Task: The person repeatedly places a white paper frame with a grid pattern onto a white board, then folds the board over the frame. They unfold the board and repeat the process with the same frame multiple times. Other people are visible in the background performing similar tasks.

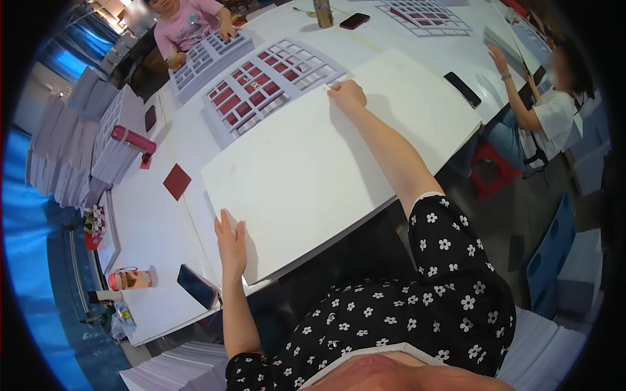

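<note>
The large white board [293, 176] lies flat on the bench [140, 225], right in front of you and between your two grips. It is a broad, plain rectangle, an even off-white with a smooth, matte face. Soft grey shadows fall across it beside your right forearm and under your right grip [347, 96]. Its far right corner, over to the right of that grip, shows a thin pale edge, and a darker grey band runs under the side nearest you.

Your left grip [231, 247] is spread, fingers extended and thumb apart, lying along the board's left edge. Your right grip is curled at the far edge, with a bit of white showing at its fingertips; you can't tell from here whether it is pinching the board.

Just beyond your right grip sits a lattice panel [261, 88], pale grey bars with dark red showing through the openings. A black phone [462, 89] lies off to that grip's right. Up and left of your left grip is a dark red square card [177, 182]; down and left, near it, lies a dark phone [197, 287].
</note>
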`<state>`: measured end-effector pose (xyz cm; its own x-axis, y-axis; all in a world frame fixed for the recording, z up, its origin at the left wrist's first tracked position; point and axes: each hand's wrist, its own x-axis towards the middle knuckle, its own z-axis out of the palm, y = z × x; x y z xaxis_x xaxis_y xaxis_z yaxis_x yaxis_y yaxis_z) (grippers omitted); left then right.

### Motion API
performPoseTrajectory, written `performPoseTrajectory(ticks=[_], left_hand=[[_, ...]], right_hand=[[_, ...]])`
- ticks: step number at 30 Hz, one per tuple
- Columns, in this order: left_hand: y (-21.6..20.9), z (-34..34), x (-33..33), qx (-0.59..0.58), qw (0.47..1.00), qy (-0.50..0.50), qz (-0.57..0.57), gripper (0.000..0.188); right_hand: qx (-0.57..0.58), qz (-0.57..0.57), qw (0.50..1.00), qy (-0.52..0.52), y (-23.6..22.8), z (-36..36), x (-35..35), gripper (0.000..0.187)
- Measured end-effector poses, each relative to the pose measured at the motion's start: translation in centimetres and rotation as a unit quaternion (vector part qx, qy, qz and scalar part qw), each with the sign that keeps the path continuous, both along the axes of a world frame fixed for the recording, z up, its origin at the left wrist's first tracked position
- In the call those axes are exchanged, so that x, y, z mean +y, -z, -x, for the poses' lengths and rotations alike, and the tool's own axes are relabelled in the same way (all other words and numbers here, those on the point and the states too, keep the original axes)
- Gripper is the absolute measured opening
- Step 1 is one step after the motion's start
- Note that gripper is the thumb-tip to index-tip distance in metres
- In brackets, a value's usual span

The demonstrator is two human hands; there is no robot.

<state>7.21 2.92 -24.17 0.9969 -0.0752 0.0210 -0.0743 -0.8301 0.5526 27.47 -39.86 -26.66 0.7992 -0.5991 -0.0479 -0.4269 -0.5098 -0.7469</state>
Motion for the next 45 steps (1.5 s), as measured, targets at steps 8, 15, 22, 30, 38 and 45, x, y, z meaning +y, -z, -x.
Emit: performPoseTrajectory(ticks=[8,15,22,30,38,45], left_hand=[[-0.3,0.1,-0.4,0.005,1.0,-0.003,0.023,0.061],[1.1,-0.1,0.8,-0.029,0.999,0.016,0.011,0.061],[1.0,-0.4,0.4,-0.045,0.999,-0.011,-0.01,0.062],[0.6,0.0,0.4,-0.045,0.998,-0.03,0.031,0.063],[1.4,-0.1,0.4,-0.079,0.996,-0.035,0.037,0.062],[2.9,-0.8,1.6,-0.07,0.962,-0.039,0.262,0.055]], right_hand=[[-0.02,0.009,1.0,-0.001,0.4,0.2,-0.2,0.02],[-0.023,0.099,0.994,-0.034,0.4,0.3,0.4,0.027],[0.051,0.417,0.889,-0.182,-0.2,1.0,1.6,0.051],[0.015,0.414,0.821,-0.394,-0.3,2.5,16.1,0.072],[-0.069,0.38,0.741,-0.55,-1.3,1.9,30.0,0.064],[-0.088,0.408,0.728,-0.544,-0.4,1.8,31.3,0.06]])
